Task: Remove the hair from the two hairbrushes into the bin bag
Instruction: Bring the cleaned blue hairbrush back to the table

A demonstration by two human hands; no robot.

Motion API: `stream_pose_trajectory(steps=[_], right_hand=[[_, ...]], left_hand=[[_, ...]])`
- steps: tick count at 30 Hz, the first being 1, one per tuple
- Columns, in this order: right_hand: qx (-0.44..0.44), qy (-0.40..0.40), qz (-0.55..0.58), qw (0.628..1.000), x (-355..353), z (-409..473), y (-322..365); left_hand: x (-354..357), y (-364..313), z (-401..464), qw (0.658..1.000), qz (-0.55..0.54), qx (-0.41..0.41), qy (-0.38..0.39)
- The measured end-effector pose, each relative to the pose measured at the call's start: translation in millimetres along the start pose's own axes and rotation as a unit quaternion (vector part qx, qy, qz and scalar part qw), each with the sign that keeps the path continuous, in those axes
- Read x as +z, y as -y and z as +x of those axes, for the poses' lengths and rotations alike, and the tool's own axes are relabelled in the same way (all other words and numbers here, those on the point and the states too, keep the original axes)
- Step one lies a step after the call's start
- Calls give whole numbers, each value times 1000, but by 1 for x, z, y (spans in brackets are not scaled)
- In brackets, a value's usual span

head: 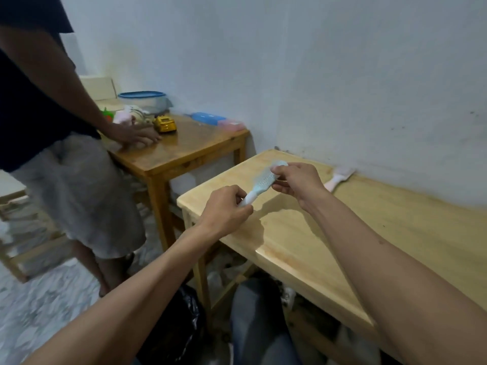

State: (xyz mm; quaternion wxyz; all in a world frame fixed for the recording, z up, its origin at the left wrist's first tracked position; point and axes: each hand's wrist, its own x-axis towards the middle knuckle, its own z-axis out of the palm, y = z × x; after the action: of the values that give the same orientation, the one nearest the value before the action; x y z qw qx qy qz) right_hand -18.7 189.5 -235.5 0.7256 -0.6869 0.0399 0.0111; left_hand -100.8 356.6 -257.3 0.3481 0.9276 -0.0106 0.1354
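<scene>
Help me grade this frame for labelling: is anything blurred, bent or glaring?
Head view: wide-angle bending curves the light table edge; the blue hairbrush and pink hairbrush look soft; mild glare on the darker table; hands cast shadows.

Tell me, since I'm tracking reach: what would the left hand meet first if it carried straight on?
Probably the right hand: the left hand points up along the blue hairbrush it holds, whose head the right hand pinches. Depth looks consistent.

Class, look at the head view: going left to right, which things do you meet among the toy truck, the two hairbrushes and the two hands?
Toy truck → left hand → blue hairbrush → right hand → pink hairbrush.
</scene>
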Motion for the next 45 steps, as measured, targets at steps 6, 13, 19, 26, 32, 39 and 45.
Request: stream_pose_trajectory(steps=[6, 13, 19, 26, 32, 39, 45], right_hand=[[3, -38, 0, 999, -55, 15, 5], [11, -80, -16, 997, -120, 38, 6], [18, -127, -28, 991, -169, 59, 0], [33, -217, -104, 970, -212, 82, -13], [34, -255, -173, 951, -227, 99, -8], [28, -286, -221, 932, -234, 118, -12], [24, -283, -216, 934, -237, 125, -14]], left_hand=[[35, -34, 18, 999, -5, 40, 35], [81, -74, 37, 993, -26, 77, 86], [123, -105, 54, 985, -26, 117, 122], [164, -127, 72, 976, -26, 176, 129], [177, -146, 85, 974, 24, 192, 117], [189, -157, 96, 974, 15, 195, 110], [198, -156, 107, 974, 18, 185, 128]])
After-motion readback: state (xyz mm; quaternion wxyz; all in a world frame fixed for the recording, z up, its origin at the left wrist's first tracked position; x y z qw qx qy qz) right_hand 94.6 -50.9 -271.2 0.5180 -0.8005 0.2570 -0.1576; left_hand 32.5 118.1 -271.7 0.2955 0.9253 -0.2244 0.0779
